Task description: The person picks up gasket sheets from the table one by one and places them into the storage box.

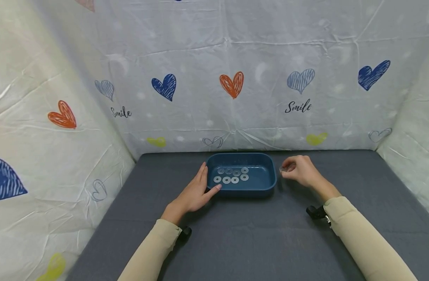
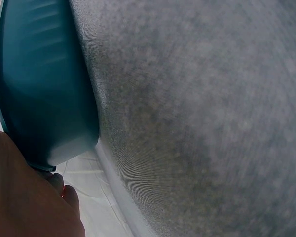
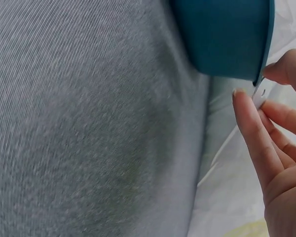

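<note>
A: Resting flat against the left end of the blue tray (image 1: 267, 181) is the person's left hand (image 1: 194, 193), fingers straight along the wall and the thumb lying along the near left corner of the rim. Nothing is pinched there; that grip is loose and wide.

B: The left wrist view agrees: the tray (image 2: 39, 84) fills the upper left, the left hand (image 2: 24, 197) sits under its rim at the lower left, and the grey counter (image 2: 202, 113) takes up everything else.

A: The right hand (image 1: 300, 171) hovers just beside the tray's right end, above the counter (image 1: 256, 234). Its grip is narrow, thumb and fingertips closed on a small metal washer (image 1: 283, 168) that is partly hidden and looks blurred.

B: From the right wrist, the right hand (image 3: 281, 148) shows curled fingers (image 3: 251, 133), with a thin pale edge of the held washer (image 3: 257, 92) between thumb and forefinger, close to the tray (image 3: 222, 34) rim. Whether it touches the rim cannot be told.

A: Inside the tray lie 8 flat washers (image 1: 231, 175) in 2 rows of 4, gathered in the left half of the floor. The right half of the floor is bare blue.

B: The tray stands at the far middle of the counter, near the back wall of the white sheet (image 1: 235, 50) printed with hearts and the word "Smile". Both arms wear beige sleeves (image 1: 154, 249), and a small black mount (image 1: 315, 212) shows at the right wrist.
</note>
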Demonstrator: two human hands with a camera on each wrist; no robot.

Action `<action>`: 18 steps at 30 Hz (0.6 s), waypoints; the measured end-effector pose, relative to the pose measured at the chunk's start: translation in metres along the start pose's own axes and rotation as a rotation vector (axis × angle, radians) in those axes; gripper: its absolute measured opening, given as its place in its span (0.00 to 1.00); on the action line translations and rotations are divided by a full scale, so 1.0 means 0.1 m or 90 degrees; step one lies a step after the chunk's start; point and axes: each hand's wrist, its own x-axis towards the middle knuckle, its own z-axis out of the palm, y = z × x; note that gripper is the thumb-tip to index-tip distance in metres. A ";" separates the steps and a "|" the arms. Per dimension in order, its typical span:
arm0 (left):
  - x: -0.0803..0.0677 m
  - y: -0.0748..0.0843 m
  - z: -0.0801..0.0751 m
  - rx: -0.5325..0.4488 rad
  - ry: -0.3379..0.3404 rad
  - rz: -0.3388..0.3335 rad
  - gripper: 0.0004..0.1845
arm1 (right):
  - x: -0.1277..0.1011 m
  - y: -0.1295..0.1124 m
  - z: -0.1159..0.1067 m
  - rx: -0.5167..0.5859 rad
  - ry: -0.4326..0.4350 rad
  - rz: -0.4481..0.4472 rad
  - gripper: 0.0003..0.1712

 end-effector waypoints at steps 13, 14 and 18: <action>-0.01 -0.01 0.00 -0.006 -0.002 0.002 0.56 | 0.03 -0.18 0.03 -0.001 0.089 -0.101 0.10; -0.01 -0.01 0.00 -0.007 -0.002 0.002 0.56 | 0.03 -0.19 0.04 -0.001 0.094 -0.110 0.10; -0.01 -0.01 0.00 -0.009 -0.002 0.003 0.56 | 0.08 -0.28 0.10 0.001 0.098 -0.120 0.10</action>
